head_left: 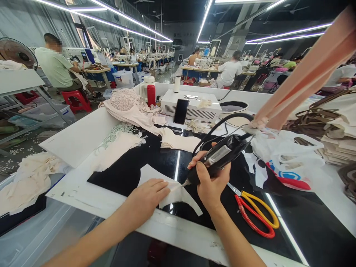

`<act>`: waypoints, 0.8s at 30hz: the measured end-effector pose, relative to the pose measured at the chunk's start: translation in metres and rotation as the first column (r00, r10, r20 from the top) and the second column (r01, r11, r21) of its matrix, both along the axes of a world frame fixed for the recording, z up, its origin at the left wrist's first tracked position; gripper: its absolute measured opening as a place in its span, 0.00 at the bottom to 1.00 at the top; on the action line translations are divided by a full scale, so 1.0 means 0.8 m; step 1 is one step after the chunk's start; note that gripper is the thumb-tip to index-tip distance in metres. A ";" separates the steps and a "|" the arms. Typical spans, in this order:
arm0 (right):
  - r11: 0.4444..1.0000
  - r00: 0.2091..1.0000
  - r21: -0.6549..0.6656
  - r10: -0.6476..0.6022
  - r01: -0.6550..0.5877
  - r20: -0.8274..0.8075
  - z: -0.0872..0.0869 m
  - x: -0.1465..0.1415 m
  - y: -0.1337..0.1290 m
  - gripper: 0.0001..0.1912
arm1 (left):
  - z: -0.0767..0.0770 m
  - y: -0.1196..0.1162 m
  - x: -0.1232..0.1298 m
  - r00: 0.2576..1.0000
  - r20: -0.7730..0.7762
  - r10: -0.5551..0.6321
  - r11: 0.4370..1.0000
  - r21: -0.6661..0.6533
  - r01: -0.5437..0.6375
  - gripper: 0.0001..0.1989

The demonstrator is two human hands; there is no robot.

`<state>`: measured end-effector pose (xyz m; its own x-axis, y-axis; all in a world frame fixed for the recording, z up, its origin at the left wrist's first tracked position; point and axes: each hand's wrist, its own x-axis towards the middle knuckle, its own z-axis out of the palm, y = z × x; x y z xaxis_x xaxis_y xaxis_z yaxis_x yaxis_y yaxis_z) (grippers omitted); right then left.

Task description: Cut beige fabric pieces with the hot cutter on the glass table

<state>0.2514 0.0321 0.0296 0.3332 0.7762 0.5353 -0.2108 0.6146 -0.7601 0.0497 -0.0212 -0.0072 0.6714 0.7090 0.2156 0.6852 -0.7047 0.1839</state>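
The table's white front edge (pixel 183 228) runs nearest, both forearms crossing it. Just beyond, the left hand (pixel 151 194) lies flat, fingers close together, on a cream fabric piece (pixel 175 191) over a glossy black sheet (pixel 119 182); the piece's curved tail points toward the front edge. The right hand (pixel 213 176) is wrapped around a black corded handheld tool (pixel 222 154), its metal tip at the piece's upper edge; whether they touch is too small to tell. Just right of that wrist lie scissors (pixel 242 194) with red and yellow handles, and dark sheet surface stretches from them toward its right edge. Further in, a plastic bag (pixel 292 159) crowds the right side, while cream fabric panels (pixel 119 148) overlap the sheet's left edge. Behind, a smartphone (pixel 181 111) leans upright before a white vented box (pixel 191 105), close to the raised back edge
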 end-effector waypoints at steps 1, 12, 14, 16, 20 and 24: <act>1.000 1.000 -0.002 0.004 -0.004 -0.004 0.003 0.003 -0.002 0.17 | 0.001 0.002 -0.006 1.000 -0.023 0.005 1.000 -0.024 -0.005 0.29; 0.999 0.999 -0.027 0.034 -0.035 -0.039 0.015 0.037 -0.063 0.25 | 0.009 -0.031 0.048 0.940 -0.286 0.185 0.980 -0.018 -0.198 0.11; 1.000 0.999 -0.016 0.023 -0.024 -0.044 0.013 0.039 -0.067 0.25 | 0.013 -0.035 0.054 0.938 -0.294 0.186 0.980 -0.009 -0.197 0.05; 1.000 0.999 -0.020 0.013 -0.014 -0.050 0.010 0.039 -0.069 0.25 | 0.016 -0.037 0.056 0.945 -0.264 0.192 0.979 -0.011 -0.202 0.03; 1.000 0.999 -0.019 0.012 -0.013 -0.030 0.003 0.035 -0.066 0.26 | 0.017 -0.039 0.052 0.952 -0.224 0.210 0.978 0.042 -0.206 0.03; 1.000 0.999 0.007 0.012 -0.012 -0.040 0.000 0.030 -0.059 0.27 | 0.018 -0.037 0.050 0.951 -0.251 0.181 0.975 0.171 -0.141 0.11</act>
